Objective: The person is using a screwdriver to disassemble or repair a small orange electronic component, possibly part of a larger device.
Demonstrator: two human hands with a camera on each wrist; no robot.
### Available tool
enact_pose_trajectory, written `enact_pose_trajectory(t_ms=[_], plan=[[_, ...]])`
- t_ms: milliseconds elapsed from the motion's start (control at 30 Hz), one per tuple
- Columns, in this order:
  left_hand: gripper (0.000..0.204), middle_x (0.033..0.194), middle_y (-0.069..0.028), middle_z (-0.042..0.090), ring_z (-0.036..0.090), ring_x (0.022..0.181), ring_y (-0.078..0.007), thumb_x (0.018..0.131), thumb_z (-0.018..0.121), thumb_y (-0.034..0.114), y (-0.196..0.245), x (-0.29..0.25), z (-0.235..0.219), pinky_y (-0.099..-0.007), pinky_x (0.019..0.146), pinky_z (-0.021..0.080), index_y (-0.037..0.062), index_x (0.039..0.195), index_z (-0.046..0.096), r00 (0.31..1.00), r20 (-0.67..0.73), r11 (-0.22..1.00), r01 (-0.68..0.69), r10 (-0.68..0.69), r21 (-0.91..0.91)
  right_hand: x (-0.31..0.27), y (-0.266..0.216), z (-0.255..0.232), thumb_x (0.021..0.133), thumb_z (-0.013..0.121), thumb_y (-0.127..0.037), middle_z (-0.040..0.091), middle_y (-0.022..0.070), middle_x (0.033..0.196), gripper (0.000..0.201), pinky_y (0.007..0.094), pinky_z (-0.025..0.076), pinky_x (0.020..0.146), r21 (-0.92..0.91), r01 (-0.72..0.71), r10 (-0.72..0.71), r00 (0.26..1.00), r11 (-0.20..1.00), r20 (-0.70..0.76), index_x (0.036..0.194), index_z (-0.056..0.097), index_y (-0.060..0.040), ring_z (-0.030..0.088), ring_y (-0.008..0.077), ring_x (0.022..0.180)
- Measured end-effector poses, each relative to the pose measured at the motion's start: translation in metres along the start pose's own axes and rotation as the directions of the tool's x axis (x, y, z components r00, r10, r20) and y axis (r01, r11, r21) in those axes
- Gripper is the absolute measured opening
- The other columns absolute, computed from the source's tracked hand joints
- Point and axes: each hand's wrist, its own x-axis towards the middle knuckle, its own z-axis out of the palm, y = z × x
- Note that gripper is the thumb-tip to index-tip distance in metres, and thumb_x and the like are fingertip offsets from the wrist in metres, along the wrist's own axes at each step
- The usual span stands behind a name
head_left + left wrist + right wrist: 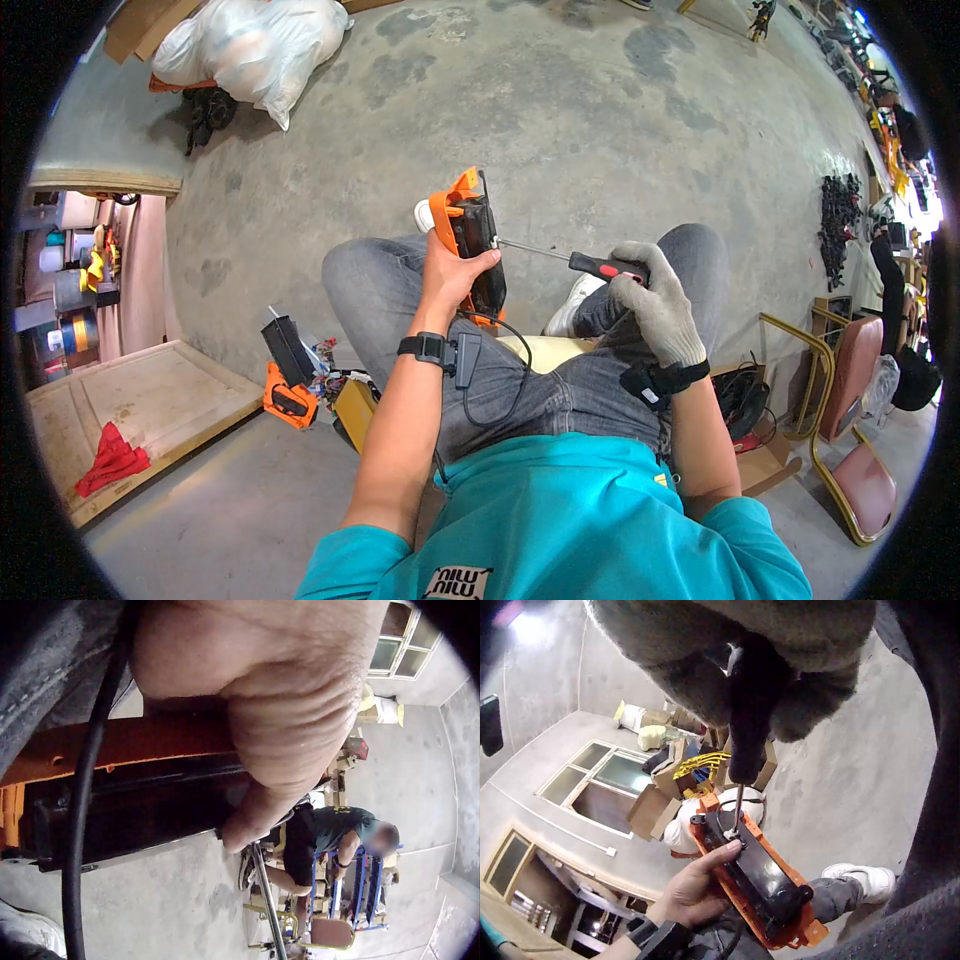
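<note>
My bare left hand grips an orange plastic frame with a black box-like part set in it, held above my lap. The thumb lies along the black side, close to a small fitting where a metal shaft meets it. In my gloved right hand is a screwdriver with a black and red handle, its shaft pointing left at that fitting. From the left wrist view, the shaft ends right at the thumb tip. The palm and glove hide part of the frame and handle.
Another orange and black part lies on the floor left of my knee, beside loose wires. A wooden board with a red cloth is at the left. Chairs stand at the right, a white sack at the back. Another person is in the background.
</note>
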Motion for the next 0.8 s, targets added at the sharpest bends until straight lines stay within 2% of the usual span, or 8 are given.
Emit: enact_pose_trajectory(t_ms=[133, 200, 300, 333, 400, 533, 700, 800], plan=[[0.068, 0.117, -0.0088, 0.071, 0.070, 0.105, -0.0205, 0.076, 0.093, 0.004, 0.005, -0.002, 0.001, -0.0357, 0.094, 0.059, 0.0012, 0.129, 0.051, 1.000, -0.003, 0.998, -0.027, 0.028, 0.051, 0.003, -0.002, 0.003, 0.106, 0.059, -0.029, 0.069, 0.0078, 0.105, 0.039, 0.0332, 0.052, 0.093, 0.020, 0.036, -0.035, 0.998, 0.999, -0.059, 0.132, 0.066, -0.0016, 0.066, 0.0183, 0.098], [0.067, 0.117, -0.0092, 0.071, 0.071, 0.105, -0.0206, 0.076, 0.093, 0.004, 0.008, -0.003, 0.001, -0.0356, 0.095, 0.059, 0.0007, 0.128, 0.051, 1.000, -0.010, 0.999, -0.009, 0.009, 0.052, 0.008, 0.007, 0.004, 0.096, 0.066, -0.021, 0.068, 0.0080, 0.111, 0.044, 0.0303, 0.052, 0.094, 0.336, -0.261, 0.250, 0.965, 0.905, 0.075, 0.134, 0.064, 0.0014, 0.065, 0.0157, 0.099], [0.067, 0.117, -0.0097, 0.071, 0.071, 0.105, -0.0209, 0.076, 0.094, 0.004, 0.008, -0.003, 0.001, -0.0359, 0.095, 0.059, 0.0004, 0.128, 0.051, 1.000, -0.018, 0.999, 0.012, -0.012, 0.030, 0.007, 0.002, -0.001, 0.096, 0.067, -0.022, 0.068, 0.0085, 0.113, 0.046, 0.0304, 0.052, 0.095, 0.341, -0.312, 0.268, 0.948, 0.887, 0.172, 0.135, 0.063, 0.0023, 0.065, 0.0162, 0.100], [0.067, 0.117, -0.0097, 0.071, 0.071, 0.105, -0.0209, 0.076, 0.094, 0.004, 0.008, -0.003, 0.001, -0.0359, 0.095, 0.059, 0.0004, 0.128, 0.051, 1.000, -0.018, 0.999, 0.013, -0.012, 0.030, 0.004, -0.002, -0.001, 0.096, 0.067, -0.022, 0.068, 0.0085, 0.113, 0.046, 0.0304, 0.052, 0.095, 0.340, -0.313, 0.268, 0.948, 0.887, 0.172, 0.135, 0.063, 0.0023, 0.065, 0.0162, 0.100], [0.066, 0.117, -0.0096, 0.071, 0.071, 0.104, -0.0208, 0.076, 0.094, 0.004, 0.007, -0.002, 0.001, -0.0360, 0.095, 0.059, 0.0006, 0.127, 0.051, 1.000, -0.020, 1.000, 0.019, -0.018, 0.016, 0.000, -0.010, 0.001, 0.105, 0.060, -0.032, 0.069, 0.0101, 0.111, 0.041, 0.0336, 0.050, 0.100, 0.014, -0.039, 0.039, 0.999, 0.999, 0.000, 0.135, 0.067, -0.0033, 0.065, 0.0191, 0.106], [0.065, 0.116, -0.0092, 0.071, 0.071, 0.104, -0.0207, 0.076, 0.093, 0.004, 0.006, -0.001, 0.001, -0.0362, 0.095, 0.059, 0.0010, 0.126, 0.052, 1.000, -0.010, 0.998, -0.007, 0.008, 0.057, 0.004, -0.001, 0.004, 0.105, 0.060, -0.029, 0.069, 0.0098, 0.109, 0.040, 0.0340, 0.050, 0.100, 0.136, -0.071, 0.076, 0.997, 0.988, -0.029, 0.134, 0.067, -0.0031, 0.066, 0.0198, 0.106], [0.062, 0.114, -0.0086, 0.071, 0.071, 0.103, -0.0202, 0.077, 0.092, 0.003, 0.014, -0.007, 0.003, -0.0358, 0.094, 0.059, 0.0011, 0.125, 0.052, 1.000, -0.011, 0.999, -0.010, 0.011, 0.038, 0.005, -0.003, 0.000, 0.096, 0.068, -0.032, 0.070, 0.0101, 0.113, 0.048, 0.0329, 0.049, 0.101, 0.357, -0.353, 0.321, 0.936, 0.865, 0.147, 0.134, 0.067, -0.0037, 0.066, 0.0203, 0.106], [0.062, 0.114, -0.0084, 0.070, 0.070, 0.102, -0.0197, 0.077, 0.092, 0.003, 0.007, -0.003, 0.002, -0.0348, 0.093, 0.059, 0.0012, 0.124, 0.052, 1.000, -0.012, 1.000, -0.011, 0.011, 0.005, 0.003, 0.003, 0.004, 0.103, 0.063, -0.033, 0.071, 0.0098, 0.112, 0.043, 0.0334, 0.050, 0.098, 0.145, -0.108, 0.110, 0.994, 0.984, -0.005, 0.134, 0.067, -0.0041, 0.066, 0.0197, 0.104]])
